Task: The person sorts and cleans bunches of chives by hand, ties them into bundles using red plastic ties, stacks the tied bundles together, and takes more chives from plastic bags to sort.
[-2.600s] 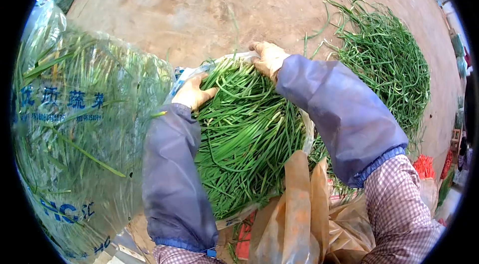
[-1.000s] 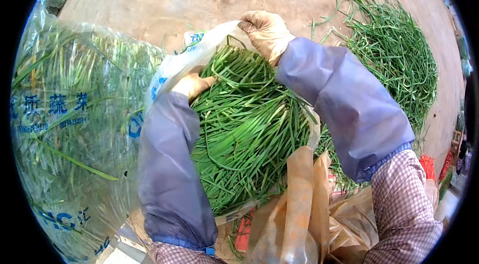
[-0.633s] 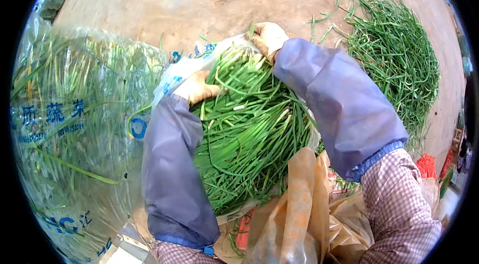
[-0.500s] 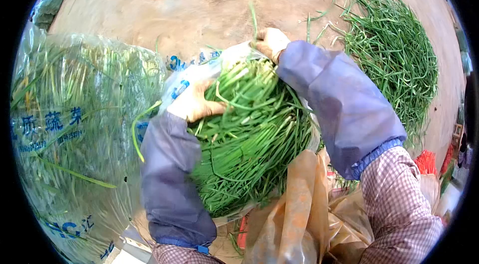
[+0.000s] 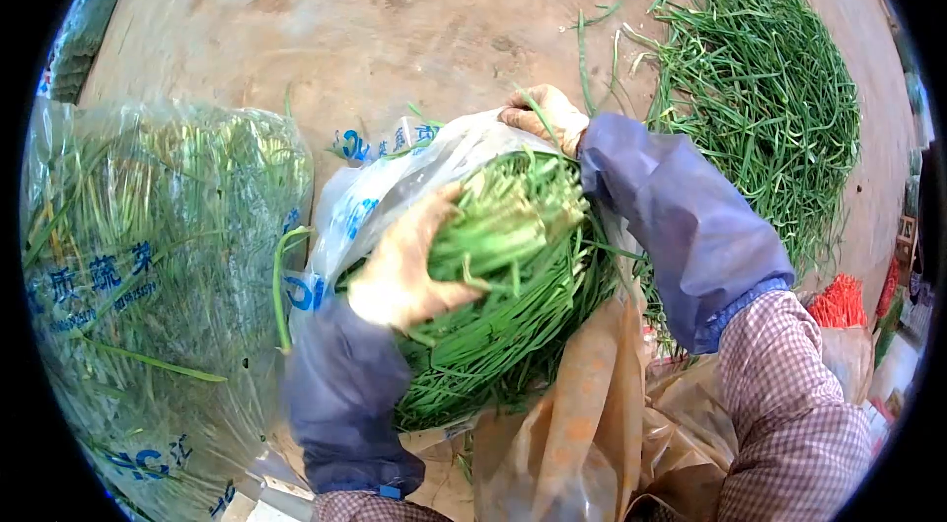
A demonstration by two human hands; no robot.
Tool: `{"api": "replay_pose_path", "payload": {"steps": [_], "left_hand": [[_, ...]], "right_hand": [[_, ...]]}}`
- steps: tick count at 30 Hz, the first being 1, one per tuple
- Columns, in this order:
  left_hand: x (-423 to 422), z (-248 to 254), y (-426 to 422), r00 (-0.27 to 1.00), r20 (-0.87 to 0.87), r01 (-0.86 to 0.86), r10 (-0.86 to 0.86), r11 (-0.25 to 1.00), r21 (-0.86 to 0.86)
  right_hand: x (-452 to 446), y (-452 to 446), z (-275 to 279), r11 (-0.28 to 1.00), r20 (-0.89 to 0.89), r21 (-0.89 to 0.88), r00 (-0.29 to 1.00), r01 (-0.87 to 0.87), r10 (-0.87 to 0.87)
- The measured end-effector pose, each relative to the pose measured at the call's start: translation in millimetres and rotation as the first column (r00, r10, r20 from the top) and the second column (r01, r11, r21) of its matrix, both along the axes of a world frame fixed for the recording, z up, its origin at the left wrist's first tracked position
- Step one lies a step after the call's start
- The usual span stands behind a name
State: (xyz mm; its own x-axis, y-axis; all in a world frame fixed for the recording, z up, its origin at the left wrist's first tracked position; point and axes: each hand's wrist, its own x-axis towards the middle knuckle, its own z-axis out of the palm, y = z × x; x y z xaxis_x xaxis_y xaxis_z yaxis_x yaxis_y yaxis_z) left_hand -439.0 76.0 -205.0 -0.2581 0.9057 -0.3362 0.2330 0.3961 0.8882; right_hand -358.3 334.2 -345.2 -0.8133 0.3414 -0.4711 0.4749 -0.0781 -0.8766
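A clear plastic bag (image 5: 347, 214) with blue lettering lies open in front of me, with long green chives (image 5: 503, 315) heaped in it. My left hand (image 5: 404, 270), blurred, is at the left side of the heap, its thumb and fingers apart around a bunch of chives with pale stem ends (image 5: 503, 211). My right hand (image 5: 547, 115) pinches the bag's far edge, above the stem ends. A single green blade crosses in front of its fingers. Both forearms wear blue-purple sleeve covers.
To the left stands a filled plastic bag (image 5: 168, 256) of chives with blue printing. A loose pile of chives (image 5: 764, 78) lies on the ground at the far right. Brown plastic sheeting (image 5: 592, 404) is close to my body. Red strands (image 5: 838, 303) sit at the right.
Both hands have come lower in view, the left more so, and the pale stem ends have shifted to the right. More of the bag's white side shows beside my left hand.
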Motion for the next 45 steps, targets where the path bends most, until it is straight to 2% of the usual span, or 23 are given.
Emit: {"api": "replay_pose_path", "payload": {"steps": [2, 4, 7, 10, 12, 13, 15, 16, 18, 19, 20, 22, 25, 28, 31, 33, 35, 38, 39, 40, 42, 43, 45], "left_hand": [[28.5, 5.1, -7.9, 0.983, -0.181, 0.038, -0.028, 0.998, 0.055], [59.7, 22.8, -9.1, 0.879, -0.474, 0.083, -0.052, 0.996, 0.044], [83.2, 22.3, -12.2, 0.860, -0.510, 0.048, -0.030, 0.999, 0.022], [97.8, 25.6, -14.4, 0.836, -0.548, 0.025, -0.018, 1.000, 0.005], [111.2, 25.4, -13.1, 0.808, -0.589, -0.003, 0.011, 1.000, 0.014], [117.5, 27.7, -10.9, 0.796, -0.605, -0.001, -0.003, 1.000, -0.006], [128.9, 30.1, -9.7, 0.783, -0.621, 0.006, -0.018, 1.000, -0.021], [133.4, 29.2, -9.2, 0.774, -0.633, -0.006, -0.006, 1.000, -0.016], [140.4, 25.9, -10.4, 0.750, -0.661, -0.035, 0.024, 0.999, -0.004], [143.4, 21.6, -14.8, 0.750, -0.662, -0.035, 0.018, 0.999, -0.013], [146.1, 20.1, -17.4, 0.742, -0.670, -0.036, 0.025, 0.999, -0.004], [149.0, 17.8, -19.8, 0.723, -0.689, -0.044, 0.042, 0.999, 0.015], [150.0, 10.4, -24.9, 0.693, -0.696, -0.109, 0.188, 0.982, 0.157], [140.4, 9.0, -33.2, 0.692, -0.666, -0.135, 0.279, 0.956, 0.260], [133.5, 19.1, -27.4, 0.733, -0.625, -0.186, 0.268, 0.963, 0.195], [126.0, 27.6, -22.8, 0.667, -0.743, -0.156, 0.056, 0.986, -0.065], [117.8, 33.0, -20.5, 0.609, -0.786, -0.130, -0.109, 0.964, -0.234], [93.2, 22.0, -22.2, 0.691, -0.713, 0.021, -0.118, 0.989, -0.144], [85.5, 29.4, -19.4, 0.787, -0.608, -0.011, -0.103, 0.983, -0.181], [77.1, 18.8, -25.9, 0.836, -0.548, -0.007, -0.019, 0.999, -0.045], [67.0, 27.0, -30.2, 0.900, -0.435, -0.032, -0.002, 0.997, -0.071], [63.0, 24.2, -31.9, 0.945, -0.325, -0.026, 0.044, 0.998, 0.059], [59.6, 21.2, -39.8, 0.973, -0.216, -0.059, 0.084, 0.991, 0.123]], "right_hand": [[10.5, -4.0, 7.8, 0.993, -0.050, -0.103, 0.996, 0.066, -0.072], [20.8, -6.0, 16.4, 0.997, 0.048, -0.032, 0.997, 0.066, -0.064], [38.3, -5.7, 32.8, 0.999, 0.037, -0.033, 0.999, 0.041, -0.040], [50.2, -0.4, 62.1, 0.962, -0.087, -0.068, 0.959, 0.264, -0.269], [61.5, 0.9, 94.9, 0.964, -0.309, 0.188, 0.943, 0.187, -0.122], [67.4, -10.8, 125.5, 0.977, -0.318, -0.109, 0.924, 0.184, -0.210], [72.4, -24.3, 144.1, 0.984, -0.469, 0.175, 0.875, -0.039, 0.118], [72.3, -31.9, 150.8, 0.920, -0.518, 0.363, 0.789, -0.146, 0.330], [73.3, -53.5, 156.2, 0.703, -0.294, 0.621, 0.730, -0.345, 0.617], [73.6, -61.6, 156.6, 0.536, -0.045, 0.706, 0.726, -0.463, 0.686], [76.1, -72.0, 145.6, 0.418, -0.011, 0.835, 0.748, -0.358, 0.663], [73.0, -92.7, 143.7, 0.285, 0.119, 0.887, 0.776, -0.363, 0.619], [66.1, -96.7, 151.6, 0.242, 0.258, 0.826, 0.724, -0.509, 0.640], [68.0, -92.1, 145.2, 0.210, 0.187, 0.876, 0.707, -0.435, 0.682], [71.0, -92.0, 142.6, 0.214, 0.119, 0.900, 0.686, -0.380, 0.718], [71.2, -92.6, 142.2, 0.251, 0.059, 0.907, 0.693, -0.338, 0.718], [71.5, -92.0, 146.8, 0.363, 0.085, 0.811, 0.707, -0.458, 0.702], [69.8, -92.7, 157.2, 0.523, 0.044, 0.705, 0.766, -0.478, 0.641], [67.6, -93.2, 160.6, 0.584, 0.027, 0.662, 0.793, -0.470, 0.608], [65.3, -93.1, 163.3, 0.641, 0.014, 0.615, 0.819, -0.459, 0.573], [58.4, -89.1, 172.0, 0.755, 0.032, 0.431, 0.845, -0.494, 0.535], [56.4, -86.4, 183.5, 0.812, 0.026, 0.324, 0.863, -0.485, 0.505], [49.4, -78.4, 180.4, 0.872, 0.018, 0.122, 0.880, -0.474, 0.475]]}}
